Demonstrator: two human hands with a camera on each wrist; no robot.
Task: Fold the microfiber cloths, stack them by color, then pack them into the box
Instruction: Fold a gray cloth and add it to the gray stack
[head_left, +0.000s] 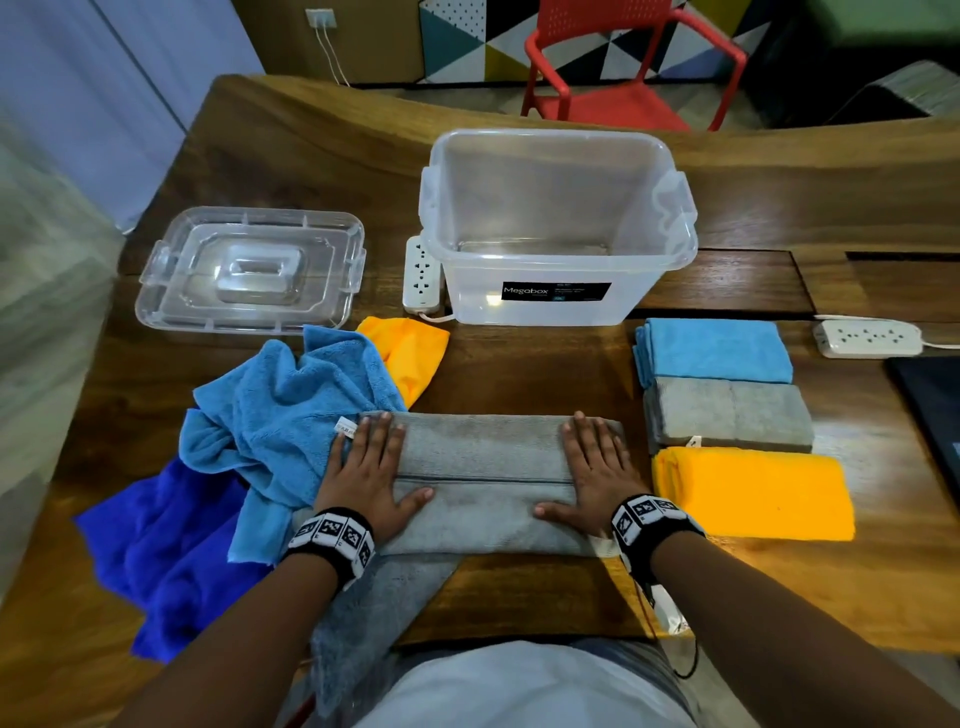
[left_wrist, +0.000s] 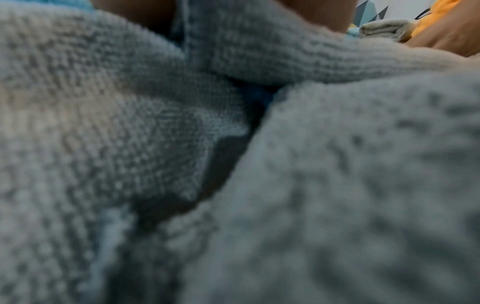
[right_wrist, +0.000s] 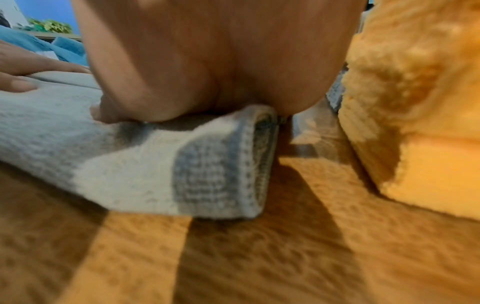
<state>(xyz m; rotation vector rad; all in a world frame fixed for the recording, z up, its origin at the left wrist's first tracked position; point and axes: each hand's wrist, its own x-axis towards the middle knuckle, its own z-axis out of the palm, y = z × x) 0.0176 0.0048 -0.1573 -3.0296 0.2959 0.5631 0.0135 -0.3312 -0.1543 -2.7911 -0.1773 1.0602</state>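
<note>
- Flat, both palms, left hand (head_left: 367, 470) and right hand (head_left: 597, 467), press the half-folded grey cloth (head_left: 483, 483) at the table's near edge.
- Folded stacks (head_left: 727, 410) wait right; crumpled cloths (head_left: 291, 410) remain left; box (head_left: 556, 223) unpacked.

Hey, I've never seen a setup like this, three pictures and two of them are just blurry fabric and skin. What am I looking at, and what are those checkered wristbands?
No machine here: a person folds cloths with bare hands. The big picture comes from a camera on their head; the blurry two come from cameras strapped to each wrist, under those patterned bands, looking along the hand.

The left hand and right hand lie flat on a half-folded grey cloth, pressing it, not gripping.

On the wooden table: folded light blue, grey and yellow stacks at the right, unfolded cloths at the left, and behind them a clear box with nothing in it and its lid lying beside it.
</note>
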